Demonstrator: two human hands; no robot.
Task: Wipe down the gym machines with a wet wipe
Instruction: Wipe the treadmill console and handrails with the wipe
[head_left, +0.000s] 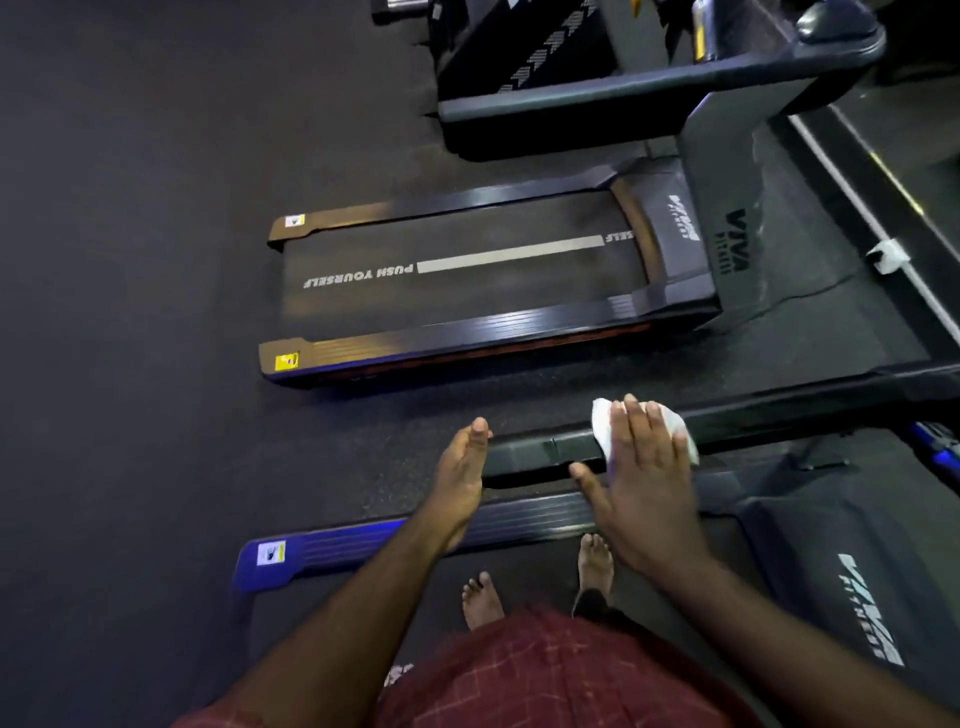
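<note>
I stand barefoot on a treadmill's belt (691, 571). Its black left handrail (540, 451) runs across in front of me at waist height. My right hand (641, 478) lies flat with straight fingers on a white wet wipe (602, 421), pressing it onto the top of the handrail. My left hand (462, 480) hovers just off the rail's free end, fingers straight and held together, holding nothing. The blue-lit left side rail (363, 545) of this treadmill lies below my arms.
A second treadmill (467, 280), with "PUSH YOURSELF" on its belt, stands one lane further on, its console arm (649, 88) above it. More machines stand at the top. Dark rubber floor (130, 312) fills the left. A mirror wall base (883, 208) runs along the right.
</note>
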